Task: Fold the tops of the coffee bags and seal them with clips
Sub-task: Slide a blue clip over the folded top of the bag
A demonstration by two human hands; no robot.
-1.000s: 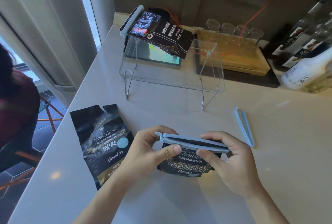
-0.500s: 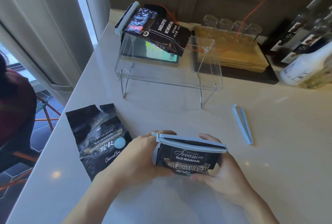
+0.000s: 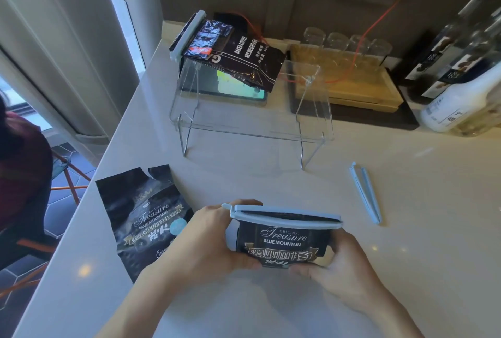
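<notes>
Both hands, left hand (image 3: 214, 240) and right hand (image 3: 339, 270), wrapped around the clipped coffee bag (image 3: 282, 245); unsealed bag (image 3: 143, 218) flat just beside the left, top edge pointing away; spare clip (image 3: 366, 194) beyond the right, lying lengthwise away.

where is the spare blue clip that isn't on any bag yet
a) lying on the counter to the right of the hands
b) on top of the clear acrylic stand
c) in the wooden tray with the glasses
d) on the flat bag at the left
a: the loose blue clip lies bare on the counter, right of the right hand and apart from the clipped bag both hands hold.
</notes>
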